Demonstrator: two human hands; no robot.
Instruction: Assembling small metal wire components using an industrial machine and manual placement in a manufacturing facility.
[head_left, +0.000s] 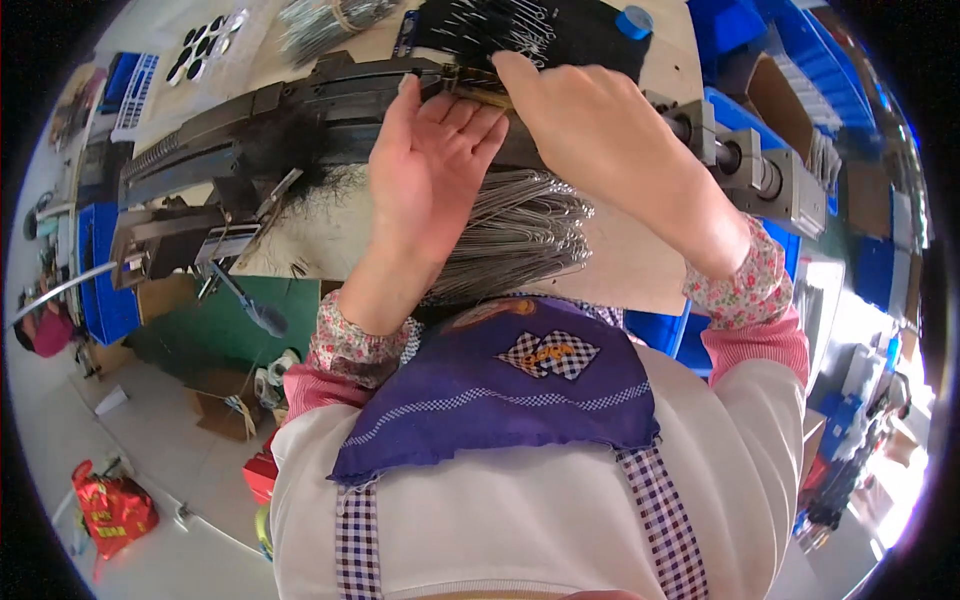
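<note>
My left hand is turned palm up with its thumb apart and its fingers reaching toward a brass-coloured part of a long, dark metal machine. Nothing lies on the palm. Back upward, my right hand bends over the right end of that brass part. Its fingers are curled down, and whatever they grip is hidden beneath the hand. Just below both hands, a thick bundle of looped steel wires rests on the wooden tabletop. Dark loose bristles cover part of the machine left of my left hand.
Beyond the machine, thin looped wire pieces lie on a black mat near a blue tape roll. Another wire bundle is at the far left. Metal shaft blocks and blue bins stand to the right.
</note>
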